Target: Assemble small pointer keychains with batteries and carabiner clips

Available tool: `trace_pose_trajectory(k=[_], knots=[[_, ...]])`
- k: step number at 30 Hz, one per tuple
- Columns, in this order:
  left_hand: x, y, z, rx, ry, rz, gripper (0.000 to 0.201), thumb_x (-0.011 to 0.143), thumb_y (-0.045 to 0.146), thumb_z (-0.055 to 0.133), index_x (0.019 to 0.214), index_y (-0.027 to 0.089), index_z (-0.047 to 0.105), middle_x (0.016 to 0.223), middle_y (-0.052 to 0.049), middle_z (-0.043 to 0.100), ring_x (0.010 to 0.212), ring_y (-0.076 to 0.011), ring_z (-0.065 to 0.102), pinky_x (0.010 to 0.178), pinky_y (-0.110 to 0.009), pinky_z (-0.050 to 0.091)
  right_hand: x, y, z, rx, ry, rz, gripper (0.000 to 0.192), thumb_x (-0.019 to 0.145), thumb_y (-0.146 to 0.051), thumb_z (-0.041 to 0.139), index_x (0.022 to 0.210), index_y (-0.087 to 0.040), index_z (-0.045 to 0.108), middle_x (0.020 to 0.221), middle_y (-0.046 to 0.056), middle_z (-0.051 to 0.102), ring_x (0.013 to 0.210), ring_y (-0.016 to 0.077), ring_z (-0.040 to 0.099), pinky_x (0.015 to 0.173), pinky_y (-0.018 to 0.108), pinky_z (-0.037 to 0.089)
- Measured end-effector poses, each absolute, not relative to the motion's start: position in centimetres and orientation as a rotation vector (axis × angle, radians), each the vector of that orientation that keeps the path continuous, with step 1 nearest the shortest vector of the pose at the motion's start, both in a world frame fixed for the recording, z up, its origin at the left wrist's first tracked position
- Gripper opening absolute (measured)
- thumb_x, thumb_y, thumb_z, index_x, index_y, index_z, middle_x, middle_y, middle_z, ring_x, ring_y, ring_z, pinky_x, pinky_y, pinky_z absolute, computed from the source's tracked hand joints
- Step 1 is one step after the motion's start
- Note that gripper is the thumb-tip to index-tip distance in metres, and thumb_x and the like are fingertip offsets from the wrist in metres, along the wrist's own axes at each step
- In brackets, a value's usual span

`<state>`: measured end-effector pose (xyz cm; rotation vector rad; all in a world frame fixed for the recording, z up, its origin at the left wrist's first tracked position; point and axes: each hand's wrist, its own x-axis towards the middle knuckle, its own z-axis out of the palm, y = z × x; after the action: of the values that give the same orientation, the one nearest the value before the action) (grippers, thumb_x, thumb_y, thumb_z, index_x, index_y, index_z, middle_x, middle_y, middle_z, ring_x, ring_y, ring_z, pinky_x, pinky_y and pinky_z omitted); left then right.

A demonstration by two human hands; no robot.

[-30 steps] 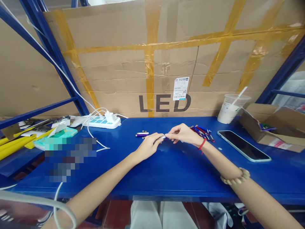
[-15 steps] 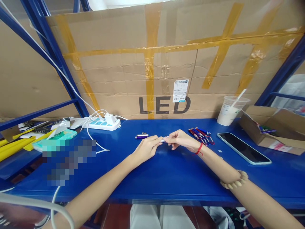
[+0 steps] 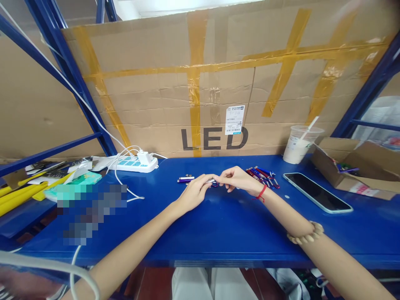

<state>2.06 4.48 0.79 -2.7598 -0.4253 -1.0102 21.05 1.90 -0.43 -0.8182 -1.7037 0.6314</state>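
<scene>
so i'm standing by this blue table and the whole thing is going on right between the person's two hands. there's a small silvery piece up off the middle of the tabletop, mostly buried in the left hand, and the right hand meets it from the other side. going by what pokes out, its long axis runs sideways, pretty much along the line from one hand to the other, with the exposed end pointing at the right fingertips. so from the right fingers it lies straight off to the left, and from the left fingers it sticks out past the tips to the right. neither hand is really farther off, both are touching it, but the left covers way more. left fingers are folded over the top with the thumb underneath, gripping. right thumb and index are pinched at the exposed end; can't tell if there's a separate bit hidden in there. a dark purplish loop shows just below that end. a purple and silver stick lies near the left hand, also sideways, and a pile of red and blue sticks sits just beyond the right wrist.
</scene>
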Motion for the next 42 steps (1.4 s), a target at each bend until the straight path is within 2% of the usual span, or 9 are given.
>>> trace_pose_trajectory(k=[3,7,12,15,21,27,32,35,42], knots=[[2.2,4.5,0.8,-2.771,-0.455,-1.029,0.031,0.090,0.026,0.033,0.114,0.021,0.052,0.107,-0.006,0.060,0.094,-0.0149,0.055,0.089,-0.031,0.043,20.9,2.1,-0.5,-0.833,-1.717,0.553,0.040,0.056,-0.051,0.072,0.063,-0.012,0.065,0.059,0.003,0.061,0.046,0.0068,0.050,0.042,0.018,0.046],[2.4,4.7,0.7,-2.771,-0.601,-1.155,0.030,0.089,0.029,0.035,0.110,0.019,0.054,0.100,-0.007,0.061,0.085,-0.0141,0.056,0.083,-0.030,0.044,21.1,2.3,-0.5,-0.757,-1.696,0.239,0.040,0.058,-0.051,0.071,0.072,-0.013,0.066,0.063,0.004,0.063,0.044,0.0087,0.052,0.040,0.019,0.044],[2.6,4.7,0.8,-2.910,-0.731,-1.236,0.031,0.088,0.031,0.037,0.107,0.016,0.056,0.077,-0.002,0.059,0.069,-0.0115,0.050,0.070,-0.025,0.043,21.4,2.4,-0.4,-0.517,-1.803,-0.092,0.028,0.071,-0.045,0.064,0.074,-0.018,0.070,0.082,0.006,0.065,0.062,0.0123,0.059,0.051,0.022,0.046],[2.6,4.8,0.9,-3.008,-0.731,-1.216,0.033,0.087,0.033,0.038,0.107,0.015,0.056,0.071,-0.001,0.054,0.066,-0.0105,0.046,0.067,-0.023,0.040,21.7,2.5,-0.4,-0.494,-1.851,-0.186,0.024,0.074,-0.042,0.062,0.073,-0.020,0.071,0.079,0.005,0.064,0.070,0.0142,0.059,0.055,0.022,0.045],[2.3,4.6,1.1,-3.078,-0.716,-1.119,0.035,0.087,0.037,0.039,0.104,0.014,0.059,0.069,0.000,0.053,0.066,-0.0101,0.045,0.066,-0.021,0.038,21.8,2.3,-0.5,-0.526,-1.858,-0.358,0.019,0.076,-0.039,0.063,0.075,-0.022,0.071,0.078,0.002,0.063,0.070,0.0132,0.058,0.060,0.023,0.042],[2.1,3.5,0.9,-3.054,-0.754,-1.069,0.035,0.086,0.035,0.041,0.105,0.016,0.063,0.071,-0.001,0.056,0.067,-0.0100,0.048,0.065,-0.021,0.038,21.6,2.6,-0.9,-0.531,-1.894,-0.321,0.019,0.076,-0.036,0.063,0.067,-0.020,0.069,0.074,0.001,0.064,0.069,0.0125,0.058,0.063,0.023,0.042],[1.8,3.9,0.3,-2.994,-0.754,-1.147,0.045,0.085,0.030,0.042,0.126,0.013,0.047,0.072,-0.001,0.059,0.065,-0.0092,0.049,0.066,-0.020,0.042,21.1,3.1,-1.2,-0.594,-1.879,-0.199,0.016,0.074,-0.033,0.065,0.066,-0.020,0.070,0.073,0.002,0.065,0.068,0.0129,0.058,0.064,0.023,0.042],[1.6,4.2,0.3,-2.934,-0.666,-1.183,0.048,0.085,0.028,0.042,0.130,0.014,0.042,0.074,-0.001,0.061,0.067,-0.0086,0.052,0.070,-0.021,0.044,20.7,3.0,-1.3,-0.680,-1.823,-0.134,0.014,0.073,-0.031,0.065,0.067,-0.020,0.070,0.072,0.001,0.066,0.066,0.0127,0.058,0.062,0.023,0.042],[1.7,3.8,0.5,-2.883,-0.580,-1.220,0.043,0.085,0.028,0.044,0.125,0.014,0.049,0.081,-0.005,0.065,0.070,-0.0099,0.057,0.070,-0.021,0.049,20.4,2.6,-1.3,-0.814,-1.790,-0.037,0.022,0.073,-0.038,0.062,0.067,-0.018,0.070,0.067,0.002,0.067,0.060,0.0131,0.059,0.056,0.022,0.042]])
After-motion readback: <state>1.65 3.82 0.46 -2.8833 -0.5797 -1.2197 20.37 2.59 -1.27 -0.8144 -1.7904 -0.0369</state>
